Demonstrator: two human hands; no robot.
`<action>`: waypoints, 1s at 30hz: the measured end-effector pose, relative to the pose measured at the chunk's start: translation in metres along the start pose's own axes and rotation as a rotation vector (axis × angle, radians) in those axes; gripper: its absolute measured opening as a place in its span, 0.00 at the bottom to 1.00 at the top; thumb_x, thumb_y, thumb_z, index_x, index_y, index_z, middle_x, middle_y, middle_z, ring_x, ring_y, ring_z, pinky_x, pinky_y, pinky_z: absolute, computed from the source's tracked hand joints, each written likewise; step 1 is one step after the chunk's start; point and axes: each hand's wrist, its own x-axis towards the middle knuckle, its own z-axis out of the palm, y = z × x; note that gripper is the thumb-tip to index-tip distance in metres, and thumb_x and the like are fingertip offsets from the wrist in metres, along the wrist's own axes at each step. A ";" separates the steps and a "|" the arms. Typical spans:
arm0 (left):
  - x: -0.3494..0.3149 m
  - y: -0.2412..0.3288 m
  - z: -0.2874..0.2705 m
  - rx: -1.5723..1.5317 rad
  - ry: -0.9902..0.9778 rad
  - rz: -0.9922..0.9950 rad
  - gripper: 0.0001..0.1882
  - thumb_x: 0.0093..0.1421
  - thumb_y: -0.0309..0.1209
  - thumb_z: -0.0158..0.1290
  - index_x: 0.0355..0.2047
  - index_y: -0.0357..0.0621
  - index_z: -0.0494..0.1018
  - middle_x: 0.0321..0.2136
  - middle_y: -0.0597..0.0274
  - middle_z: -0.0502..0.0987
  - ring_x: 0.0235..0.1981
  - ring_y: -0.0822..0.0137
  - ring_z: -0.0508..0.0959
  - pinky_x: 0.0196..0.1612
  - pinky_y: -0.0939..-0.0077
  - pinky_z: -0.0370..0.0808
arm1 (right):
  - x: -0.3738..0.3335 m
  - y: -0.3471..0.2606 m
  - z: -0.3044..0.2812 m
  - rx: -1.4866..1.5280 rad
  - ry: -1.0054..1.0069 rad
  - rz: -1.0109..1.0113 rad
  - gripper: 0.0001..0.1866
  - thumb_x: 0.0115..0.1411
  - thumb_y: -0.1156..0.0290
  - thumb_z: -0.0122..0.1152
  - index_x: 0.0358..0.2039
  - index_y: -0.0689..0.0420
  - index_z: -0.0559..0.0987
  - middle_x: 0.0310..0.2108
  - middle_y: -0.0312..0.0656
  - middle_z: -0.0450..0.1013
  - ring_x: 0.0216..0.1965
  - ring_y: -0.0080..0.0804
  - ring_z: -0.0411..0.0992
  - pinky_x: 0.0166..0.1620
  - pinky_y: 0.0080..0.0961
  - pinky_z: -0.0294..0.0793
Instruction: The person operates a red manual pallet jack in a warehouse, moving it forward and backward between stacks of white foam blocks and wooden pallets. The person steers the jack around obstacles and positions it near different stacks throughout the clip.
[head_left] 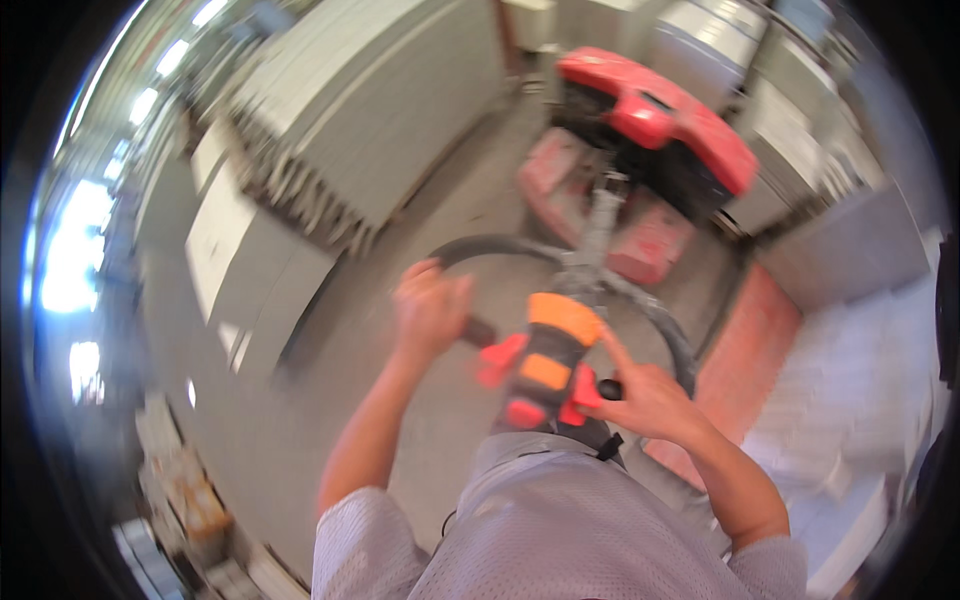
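A pallet truck's control handle (560, 345), black and orange with red thumb controls, stands in front of my waist. A curved black handle loop (500, 245) runs around it. My left hand (430, 312) is closed around the left side of the loop, slightly blurred. My right hand (645, 395) is closed on the right grip, its thumb by a red thumb control (582, 398) and its index finger stretched along the orange part. Beyond the handle, a grey shaft (600, 225) leads to the truck's red and black body (660, 120).
Tall stacks of grey-white panels (400, 110) stand to the left, with a smaller stack (255, 260) nearer. At right are a red-orange board (750, 350) and white stacked sheets (840, 390). More panels (700, 45) stand behind the truck. Wooden pieces (185, 490) lie on the lower left floor.
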 end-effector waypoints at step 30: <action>0.024 -0.020 0.000 -0.139 0.085 0.056 0.20 0.62 0.30 0.53 0.12 0.41 0.70 0.10 0.55 0.65 0.17 0.51 0.66 0.44 0.55 0.74 | 0.019 -0.039 0.005 -0.309 0.111 0.160 0.50 0.54 0.53 0.62 0.72 0.53 0.49 0.33 0.37 0.82 0.31 0.43 0.79 0.36 0.41 0.76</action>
